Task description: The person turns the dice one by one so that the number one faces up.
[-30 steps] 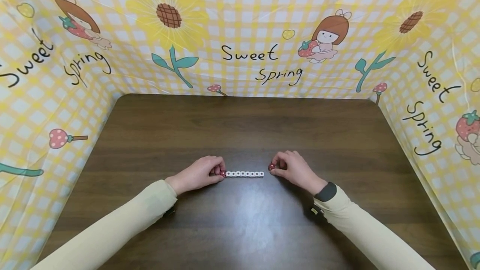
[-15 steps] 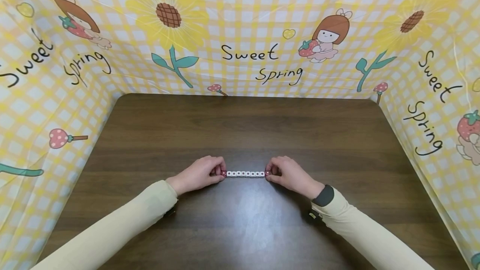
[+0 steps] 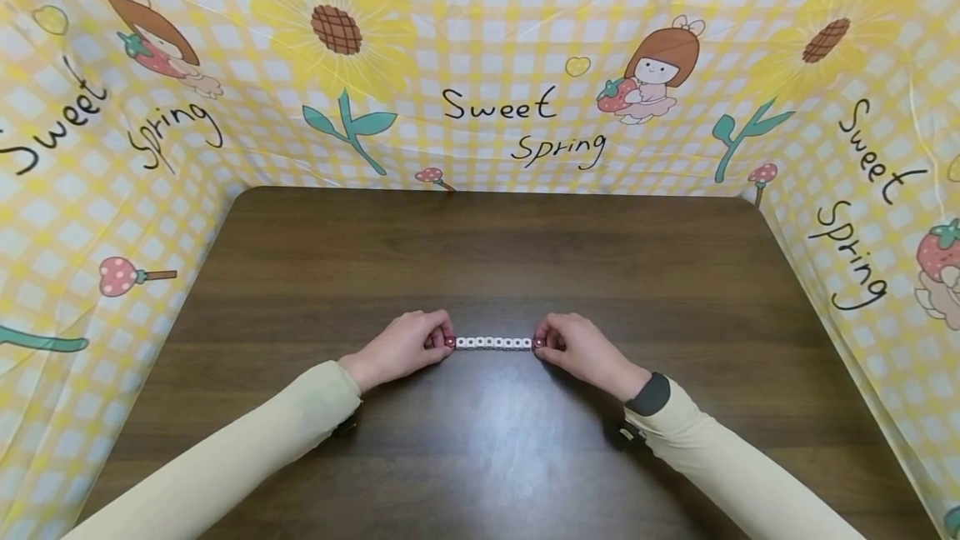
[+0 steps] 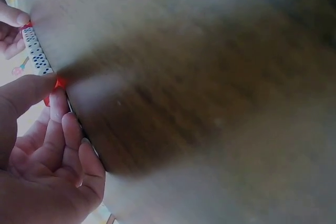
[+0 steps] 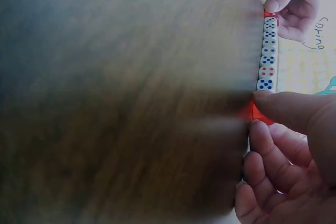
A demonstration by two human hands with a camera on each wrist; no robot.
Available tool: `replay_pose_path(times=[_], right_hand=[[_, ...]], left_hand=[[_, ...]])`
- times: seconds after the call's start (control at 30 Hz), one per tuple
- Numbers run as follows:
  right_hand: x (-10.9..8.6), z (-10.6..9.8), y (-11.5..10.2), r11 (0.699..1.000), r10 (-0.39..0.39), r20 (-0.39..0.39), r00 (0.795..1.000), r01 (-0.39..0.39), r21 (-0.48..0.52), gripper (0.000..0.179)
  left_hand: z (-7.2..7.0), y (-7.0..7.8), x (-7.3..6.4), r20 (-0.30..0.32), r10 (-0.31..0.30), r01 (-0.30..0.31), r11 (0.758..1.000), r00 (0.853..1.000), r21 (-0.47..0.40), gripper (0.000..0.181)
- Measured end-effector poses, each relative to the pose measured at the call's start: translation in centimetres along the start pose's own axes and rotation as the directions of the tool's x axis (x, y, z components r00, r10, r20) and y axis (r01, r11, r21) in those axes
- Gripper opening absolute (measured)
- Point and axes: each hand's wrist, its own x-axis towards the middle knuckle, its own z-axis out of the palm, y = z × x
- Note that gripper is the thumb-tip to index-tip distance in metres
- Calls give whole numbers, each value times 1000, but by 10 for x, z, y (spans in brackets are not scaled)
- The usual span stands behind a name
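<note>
A straight row of several white dice (image 3: 494, 343) runs left to right near the middle of the table. Blue pips mark most of their faces; red pips show on one white die (image 5: 267, 71) in the right wrist view. At the row's left end, my left hand (image 3: 405, 346) pinches a red die (image 4: 61, 82) between thumb and fingertips. My right hand (image 3: 585, 352) grips a second red die (image 5: 259, 115) the same way at the right end. Both red dice sit against the end white dice and are partly hidden by the fingers.
The dark wood-grain table (image 3: 480, 257) lies beneath both hands. A yellow checked cloth (image 3: 480, 40) printed with sunflowers and lettering stands up around its back and sides.
My right hand has brought its red die left and nearer, against the row's right end. Since then both hands and the row have shifted slightly right and farther up in the head view.
</note>
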Motion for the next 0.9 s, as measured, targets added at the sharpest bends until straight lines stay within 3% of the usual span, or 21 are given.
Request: replay_pose_path(times=[0.3, 0.57, 0.9], right_hand=[[1, 2, 0, 1000, 16, -7, 1000, -16, 11, 12], [11, -2, 4, 998, 70, -71, 995, -69, 6, 13], [22, -8, 4, 993, 114, -71, 991, -113, 21, 12]], left_hand=[[2, 4, 3, -18, -26, 26, 1000, 999, 16, 10], [6, 8, 21, -67, -58, 61, 997, 996, 52, 8], [3, 7, 35, -78, -91, 94, 995, 993, 38, 11]])
